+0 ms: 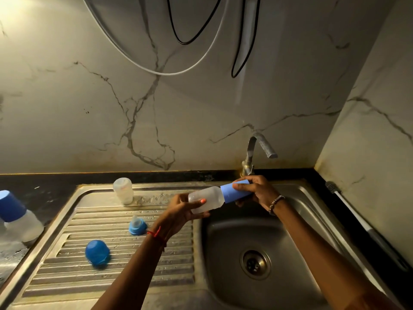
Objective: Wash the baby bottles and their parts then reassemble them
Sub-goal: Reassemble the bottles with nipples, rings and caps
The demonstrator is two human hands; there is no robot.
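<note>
2 hands hold 1 baby bottle (206,199) level over the basin (223,253), below the tap (262,145). The left hand (178,211) curls its fingers round the clear body and the right hand (257,190) wraps the pale blue cap (232,194), probably so drips fall in as it twists off. Left of the basin, 1 bare bottle (123,191) stands inverted to drain, near 1 teat ring (137,227) and 1 dark blue cap (97,252).

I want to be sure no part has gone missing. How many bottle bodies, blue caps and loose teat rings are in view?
Bottle bodies: 3 (held bottle, bare bottle, far-left bottle)
Blue caps: 3 (held cap, far-left cap, loose cap)
Loose teat rings: 1 (teat ring)
Total: 7
</note>
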